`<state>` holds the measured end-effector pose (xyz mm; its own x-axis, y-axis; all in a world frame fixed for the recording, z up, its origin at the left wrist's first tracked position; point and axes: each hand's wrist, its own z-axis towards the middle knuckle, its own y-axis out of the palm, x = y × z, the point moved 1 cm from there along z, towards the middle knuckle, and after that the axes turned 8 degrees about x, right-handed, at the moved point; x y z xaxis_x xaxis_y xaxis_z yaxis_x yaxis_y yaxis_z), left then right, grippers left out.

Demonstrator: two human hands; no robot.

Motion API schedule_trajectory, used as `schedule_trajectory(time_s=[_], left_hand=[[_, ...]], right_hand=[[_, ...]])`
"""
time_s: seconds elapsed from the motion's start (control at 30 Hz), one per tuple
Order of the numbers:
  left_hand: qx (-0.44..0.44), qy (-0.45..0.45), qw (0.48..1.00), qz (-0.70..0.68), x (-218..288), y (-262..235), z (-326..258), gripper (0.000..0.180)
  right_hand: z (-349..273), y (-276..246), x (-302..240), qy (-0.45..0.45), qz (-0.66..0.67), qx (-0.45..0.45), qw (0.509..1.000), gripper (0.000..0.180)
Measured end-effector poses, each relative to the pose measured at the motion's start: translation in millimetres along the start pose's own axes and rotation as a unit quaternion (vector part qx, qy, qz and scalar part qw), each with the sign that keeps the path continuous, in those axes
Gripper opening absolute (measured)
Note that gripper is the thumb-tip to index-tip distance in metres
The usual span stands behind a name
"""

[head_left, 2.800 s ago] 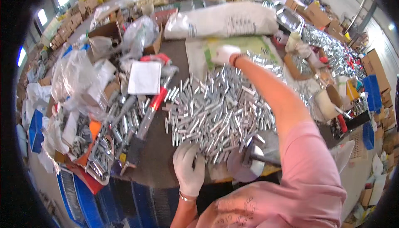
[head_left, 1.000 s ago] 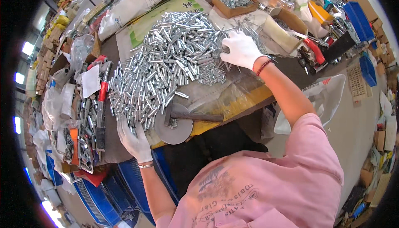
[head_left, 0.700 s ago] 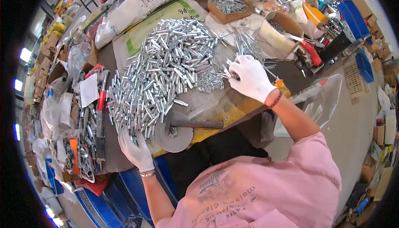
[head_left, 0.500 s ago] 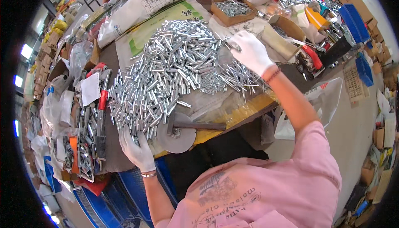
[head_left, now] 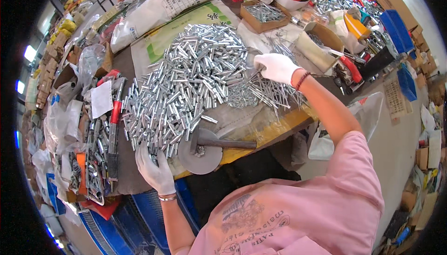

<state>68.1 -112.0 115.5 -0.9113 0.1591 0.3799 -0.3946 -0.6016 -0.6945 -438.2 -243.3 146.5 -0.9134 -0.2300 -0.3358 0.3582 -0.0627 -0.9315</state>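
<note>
**Two gloved hands at a heap of metal sleeves**

The left hand [head_left: 156, 171], in a white glove, lies at the near edge of the heap of short silver metal tubes [head_left: 186, 83], fingers curled down into the pieces nearest the table edge; whether it grips any of them cannot be told. The right hand [head_left: 275, 67], also gloved, reaches to the far right side of the heap, fingers bunched over a scatter of thin metal pins [head_left: 265, 94]; it seems to pinch something small, though the piece itself is hidden.

The tubes cover the middle of the worktable [head_left: 274, 127]. Each looks rigid, smooth and light, likely slippery in a glove, and prone to roll. One is best taken across its middle between thumb and fingertips; the pins, thinner still, call for a fingertip pinch.

Just beside the left hand a hammer [head_left: 219, 142] rests with its head on a round grey metal disc [head_left: 200, 155]. Left of the heap lie red-handled tools [head_left: 114, 124] and plastic bags [head_left: 60, 124]. Beyond the right hand stand a cardboard box of parts [head_left: 263, 15] and a white sack [head_left: 177, 1].
</note>
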Motion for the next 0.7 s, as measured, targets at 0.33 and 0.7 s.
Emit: schedule_trajectory(time_s=[0.33, 0.7], left_hand=[[0.001, 0.0, 1.0, 0.003, -1.6, 1.8, -1.8, 0.055], [0.033, 0.018, 0.999, 0.005, 8.7, -4.3, 1.0, 0.061]], right_hand=[[-52.4, -23.3, -24.0, -0.02, -0.019, 0.102, 0.994, 0.014], [-93.5, -18.6, -167.4, -0.128, 0.161, 0.156, 0.966, 0.007]])
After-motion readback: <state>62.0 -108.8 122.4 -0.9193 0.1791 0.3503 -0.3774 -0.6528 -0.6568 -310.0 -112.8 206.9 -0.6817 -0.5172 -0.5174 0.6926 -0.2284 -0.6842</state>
